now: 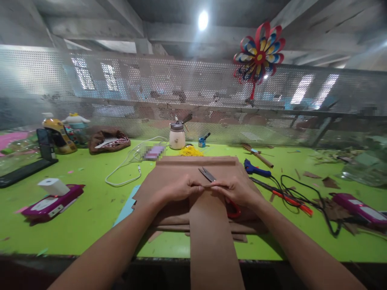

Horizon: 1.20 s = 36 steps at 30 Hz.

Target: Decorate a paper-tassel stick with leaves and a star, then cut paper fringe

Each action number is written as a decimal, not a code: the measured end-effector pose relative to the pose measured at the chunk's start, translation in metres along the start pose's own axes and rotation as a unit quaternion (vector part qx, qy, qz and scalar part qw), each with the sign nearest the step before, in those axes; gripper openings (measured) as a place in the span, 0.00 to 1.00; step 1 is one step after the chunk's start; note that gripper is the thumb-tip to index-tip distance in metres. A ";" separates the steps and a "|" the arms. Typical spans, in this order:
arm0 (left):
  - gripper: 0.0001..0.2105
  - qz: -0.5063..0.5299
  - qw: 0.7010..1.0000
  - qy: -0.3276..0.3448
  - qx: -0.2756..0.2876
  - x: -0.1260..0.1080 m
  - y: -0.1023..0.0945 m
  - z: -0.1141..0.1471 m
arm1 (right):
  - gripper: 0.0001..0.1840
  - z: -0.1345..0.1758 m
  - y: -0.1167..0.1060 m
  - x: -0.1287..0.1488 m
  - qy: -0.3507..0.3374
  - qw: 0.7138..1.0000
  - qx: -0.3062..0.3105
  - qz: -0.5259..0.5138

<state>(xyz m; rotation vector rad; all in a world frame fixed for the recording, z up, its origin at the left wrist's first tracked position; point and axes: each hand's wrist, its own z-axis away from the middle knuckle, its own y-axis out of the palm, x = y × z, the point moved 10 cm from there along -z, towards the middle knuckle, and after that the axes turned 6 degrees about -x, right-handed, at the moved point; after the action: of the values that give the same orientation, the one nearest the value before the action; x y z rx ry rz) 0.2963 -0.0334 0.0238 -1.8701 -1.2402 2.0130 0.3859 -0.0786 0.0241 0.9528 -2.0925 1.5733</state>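
A long strip of brown paper (pixel 211 237) runs from the middle of the table down over its front edge. My left hand (pixel 184 187) pinches the left corner of the strip's far end. At the right corner my right hand (pixel 238 189) is closed on the same end, thumb and fingers together. A pair of scissors (pixel 207 174) with red-orange handles lies under the strip and my right hand, its blades showing beyond the fingers. Beneath everything is a stack of brown paper sheets (pixel 169 171), with a light blue sheet (pixel 127 207) sticking out at its left.
On the right lie a blue glue gun (pixel 256 168), orange-handled scissors (pixel 293 203) and a black cable. Purple power strips (pixel 54 203) sit on both sides. A phone on a stand (pixel 45 145), a jar (pixel 177 137) and yellow strands (pixel 191 151) stand farther back.
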 end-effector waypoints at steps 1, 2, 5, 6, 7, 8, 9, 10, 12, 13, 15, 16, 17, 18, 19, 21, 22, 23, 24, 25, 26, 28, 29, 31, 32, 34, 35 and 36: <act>0.14 -0.019 1.000 0.016 0.001 -0.004 0.001 0.000 | 0.18 0.000 0.001 -0.001 0.003 1.000 0.003 -0.002; 0.14 -0.042 0.999 0.033 0.002 -0.010 0.002 0.001 | 0.18 -0.001 0.001 -0.001 0.006 1.000 0.007 -0.003; 0.14 -0.110 0.992 0.050 -0.026 -0.020 0.001 0.003 | 0.18 -0.001 0.004 0.000 0.016 1.000 0.020 -0.010; 0.14 -0.130 0.990 0.044 -0.038 -0.020 0.000 0.004 | 0.18 -0.002 0.004 0.001 0.019 0.999 0.022 -0.014; 0.14 -0.147 0.987 0.037 -0.048 -0.020 -0.001 0.004 | 0.18 -0.002 0.005 0.003 0.023 0.999 0.025 -0.021; 0.14 -0.159 0.985 0.035 -0.055 -0.019 -0.001 0.005 | 0.18 -0.002 0.006 0.004 0.027 0.999 0.027 -0.028; 0.15 -0.168 0.983 0.038 -0.057 -0.019 0.000 0.005 | 0.18 -0.002 0.007 0.005 0.031 0.998 0.031 -0.036; 0.15 -0.175 0.982 0.044 -0.055 -0.018 0.002 0.005 | 0.18 -0.002 0.007 0.006 0.035 0.998 0.033 -0.042; 0.15 -0.193 0.978 0.062 -0.053 -0.018 0.004 0.005 | 0.18 -0.002 0.008 0.008 0.042 0.997 0.032 -0.050; 0.15 -0.202 0.975 0.069 -0.055 -0.018 0.004 0.004 | 0.18 -0.003 0.007 0.009 0.043 0.997 0.028 -0.048; 0.16 -0.215 0.972 0.079 -0.058 -0.017 0.004 0.003 | 0.16 -0.003 0.003 0.013 0.036 0.999 0.011 -0.031; 0.16 -0.217 0.971 0.080 -0.057 -0.016 0.004 0.003 | 0.15 -0.004 0.001 0.015 0.028 1.000 0.003 -0.014; 0.16 -0.217 0.971 0.080 -0.055 -0.016 0.004 0.002 | 0.15 -0.004 -0.001 0.018 0.018 1.000 -0.004 0.004; 0.16 -0.214 0.972 0.079 -0.054 -0.016 0.004 0.002 | 0.14 -0.003 -0.002 0.021 0.008 1.000 -0.009 0.019; 0.17 -0.211 0.973 0.080 -0.053 -0.016 0.004 0.002 | 0.13 -0.003 -0.003 0.024 -0.003 1.000 -0.011 0.028; 0.17 -0.204 0.974 0.086 -0.053 -0.019 0.004 0.003 | 0.13 -0.002 -0.003 0.028 -0.017 0.999 -0.009 0.036; 0.17 -0.201 0.974 0.090 -0.054 -0.021 0.004 0.004 | 0.14 -0.001 -0.004 0.029 -0.021 0.999 -0.008 0.038; 0.17 -0.200 0.974 0.092 -0.054 -0.022 0.003 0.005 | 0.14 -0.001 -0.004 0.029 -0.022 0.999 -0.009 0.040; 0.17 -0.198 0.974 0.093 -0.056 -0.023 0.003 0.005 | 0.15 -0.001 -0.005 0.028 -0.021 0.999 -0.012 0.043; 0.17 -0.197 0.974 0.092 -0.061 -0.023 0.001 0.006 | 0.15 -0.001 -0.006 0.026 -0.017 0.999 -0.017 0.045; 0.17 -0.196 0.974 0.089 -0.066 -0.023 0.000 0.006 | 0.16 -0.001 -0.007 0.025 -0.013 0.999 -0.021 0.045; 0.17 -0.198 0.974 0.082 -0.078 -0.021 -0.003 0.006 | 0.17 -0.002 -0.009 0.023 -0.005 0.999 -0.027 0.045; 0.17 -0.200 0.973 0.080 -0.080 -0.020 -0.004 0.005 | 0.16 -0.002 -0.010 0.023 -0.005 0.999 -0.029 0.046; 0.17 -0.206 0.972 0.082 -0.076 -0.017 -0.003 0.004 | 0.14 -0.002 -0.011 0.026 -0.016 0.998 -0.032 0.047; 0.17 -0.208 0.972 0.085 -0.071 -0.016 -0.002 0.004 | 0.13 -0.001 -0.011 0.028 -0.025 0.998 -0.032 0.046; 0.17 -0.209 0.971 0.095 -0.067 -0.015 -0.001 0.003 | 0.12 -0.001 -0.009 0.031 -0.042 0.998 -0.028 0.034; 0.17 -0.210 0.970 0.098 -0.068 -0.015 -0.001 0.003 | 0.12 -0.001 -0.007 0.031 -0.048 0.998 -0.024 0.028; 0.17 -0.211 0.970 0.099 -0.070 -0.015 -0.002 0.003 | 0.13 -0.001 -0.006 0.031 -0.052 0.998 -0.020 0.025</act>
<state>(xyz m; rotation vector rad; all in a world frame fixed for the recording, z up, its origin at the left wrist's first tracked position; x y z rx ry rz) 0.2963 -0.0425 0.0360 -1.6343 -1.5916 1.5193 0.3680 -0.0878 0.0483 0.9953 -2.2259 1.5290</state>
